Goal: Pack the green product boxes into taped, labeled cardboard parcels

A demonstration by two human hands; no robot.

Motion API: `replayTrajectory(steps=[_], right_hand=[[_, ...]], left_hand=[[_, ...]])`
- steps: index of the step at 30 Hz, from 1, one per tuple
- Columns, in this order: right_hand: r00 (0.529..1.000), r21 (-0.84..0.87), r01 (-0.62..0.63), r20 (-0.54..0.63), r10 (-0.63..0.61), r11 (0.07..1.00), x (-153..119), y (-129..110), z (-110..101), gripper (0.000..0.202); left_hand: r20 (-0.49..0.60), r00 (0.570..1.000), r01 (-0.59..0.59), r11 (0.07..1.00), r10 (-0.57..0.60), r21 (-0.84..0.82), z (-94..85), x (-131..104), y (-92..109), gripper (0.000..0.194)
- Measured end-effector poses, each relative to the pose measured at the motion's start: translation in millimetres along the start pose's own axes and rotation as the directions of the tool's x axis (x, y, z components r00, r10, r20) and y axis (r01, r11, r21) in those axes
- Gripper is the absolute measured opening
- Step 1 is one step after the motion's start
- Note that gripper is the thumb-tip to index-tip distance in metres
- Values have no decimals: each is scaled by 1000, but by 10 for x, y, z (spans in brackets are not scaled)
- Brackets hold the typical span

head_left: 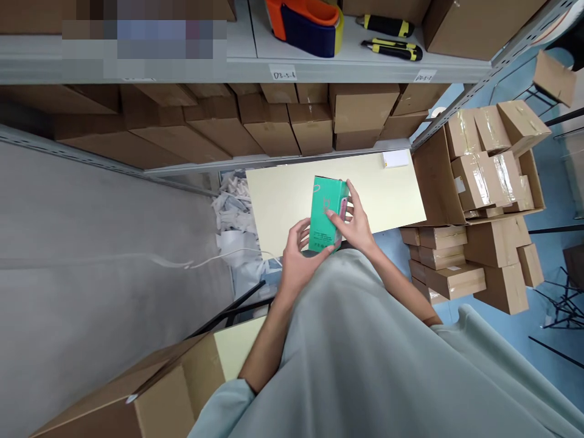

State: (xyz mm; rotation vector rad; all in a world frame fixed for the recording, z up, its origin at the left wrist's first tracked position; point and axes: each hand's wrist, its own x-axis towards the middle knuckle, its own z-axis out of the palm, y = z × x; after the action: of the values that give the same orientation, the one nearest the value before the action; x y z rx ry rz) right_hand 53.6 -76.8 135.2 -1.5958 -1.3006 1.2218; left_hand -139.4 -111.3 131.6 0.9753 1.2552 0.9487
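A green printed box (pixel 323 213) is held between both my hands, above a pale tabletop (pixel 283 194). My left hand (pixel 302 255) grips its lower left corner, thumb along the bottom edge and fingers behind the left side. On the right side, my right hand (pixel 354 220) holds it with the thumb pressed on the front face and the fingers along the side edge. Small dark print and a pale logo show on the front; part of a pink picture shows on the right side. A small white box (pixel 395 159) lies at the table's far right.
Overhead, a metal shelf (pixel 246 70) carries a tape dispenser (pixel 308 27) and two utility knives (pixel 392 50). Cardboard boxes (pixel 269 125) line the shelf below. More cartons (pixel 474 182) are stacked at right. A white cable (pixel 228 254) crosses at left, near crumpled white material (pixel 235 210).
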Motion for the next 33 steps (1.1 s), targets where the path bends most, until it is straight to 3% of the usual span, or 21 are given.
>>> replayTrajectory(steps=[3,7,9,12,16,20,24,26,28,31,33], right_hand=[[999,145,-40,-5,41,989,122,54,-69,113],[997,264,-65,66,49,962,179,98,-79,112],[995,284,-75,86,53,956,192,123,-50,110],[993,312,-74,108,42,947,231,174,12,106],[992,315,-109,95,82,943,298,241,130,118],[985,258,-172,20,173,951,312,303,345,139],[984,190,-152,-65,167,970,290,355,520,145],[984,211,-153,-61,169,966,277,360,519,143],[987,270,-150,-8,158,951,256,345,465,140],[990,337,-130,91,105,932,204,299,349,135],[988,339,-113,135,70,934,169,274,288,132]], left_hand=[[97,990,115,985,-103,-130,-188,85,-125,97],[262,920,347,917,-292,-198,-411,191,-302,99],[279,896,408,888,-345,-212,-446,201,-364,96],[214,906,411,881,-366,-235,-438,198,-442,93],[24,944,324,916,-328,-238,-376,220,-523,98],[-163,951,248,962,-264,-110,-252,217,-504,107],[-210,965,166,986,-157,23,-166,169,-411,110],[-151,974,170,985,-167,7,-193,161,-371,109],[-20,973,227,969,-230,-94,-259,170,-346,102],[200,930,354,901,-309,-252,-357,192,-339,89],[270,909,391,870,-316,-299,-380,199,-347,84]])
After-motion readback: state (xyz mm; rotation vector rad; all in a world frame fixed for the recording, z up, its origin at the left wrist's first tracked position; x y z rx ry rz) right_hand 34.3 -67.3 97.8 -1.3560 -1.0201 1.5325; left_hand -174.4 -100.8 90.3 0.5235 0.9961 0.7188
